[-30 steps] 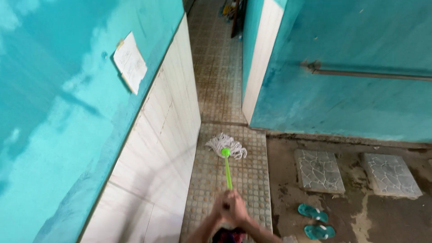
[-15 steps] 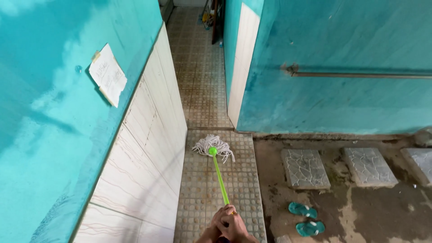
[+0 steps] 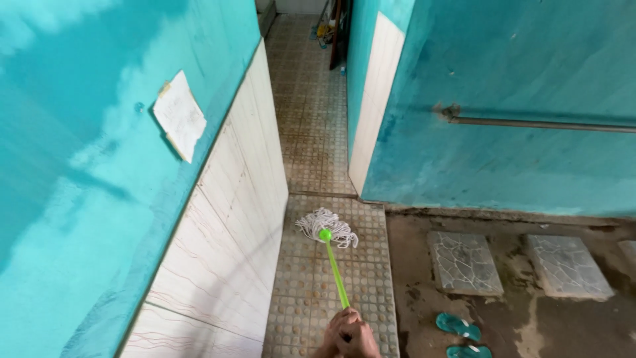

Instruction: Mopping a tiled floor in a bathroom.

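Observation:
A mop with a bright green handle (image 3: 334, 272) and a white string head (image 3: 326, 227) rests on the patterned tile floor (image 3: 311, 146) of a narrow passage. Both hands are clasped together around the near end of the handle at the bottom edge of the view: my left hand (image 3: 333, 331) and my right hand (image 3: 361, 338) overlap, so their exact split is hard to tell. The mop head lies close to the white-tiled lower part of the left wall (image 3: 232, 219).
Turquoise walls flank the passage, with a paper sheet (image 3: 179, 118) stuck on the left one. To the right, dirty concrete ground holds two stone slabs (image 3: 464, 262), (image 3: 568, 266) and a pair of teal flip-flops (image 3: 460, 335). A metal rail (image 3: 543, 123) runs along the right wall. Clutter stands at the far end (image 3: 329, 30).
The view has shifted, and the mop head now sits a little farther out from my hands. More of the green handle shows. Both hands stay clasped on it.

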